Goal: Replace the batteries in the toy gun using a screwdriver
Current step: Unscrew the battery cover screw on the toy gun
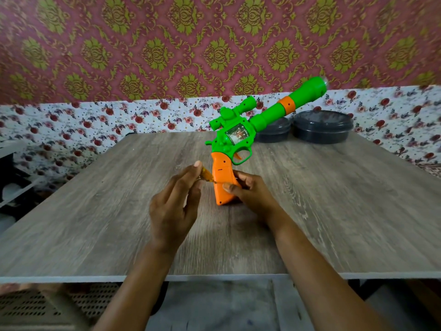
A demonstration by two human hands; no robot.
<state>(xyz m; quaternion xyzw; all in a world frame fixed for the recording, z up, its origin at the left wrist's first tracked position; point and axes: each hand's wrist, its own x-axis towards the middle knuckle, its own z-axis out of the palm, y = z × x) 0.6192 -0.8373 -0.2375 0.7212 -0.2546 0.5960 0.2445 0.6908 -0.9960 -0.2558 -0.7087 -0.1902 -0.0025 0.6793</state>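
Note:
A green toy gun (241,130) with an orange grip stands on its grip's butt on the wooden table (95,211), barrel pointing up and to the right. My right hand (250,192) grips the orange grip from the right, thumb across its side. My left hand (176,201) holds a small screwdriver with an amber handle (207,175) between its fingers and thumb. The screwdriver's tip meets the left side of the grip. Most of the handle is hidden behind my fingers.
Two dark round lidded containers (322,126) sit at the table's far right edge, just behind the gun's barrel. A floral cloth and patterned wall rise behind the table. White shelving (14,182) stands to the left.

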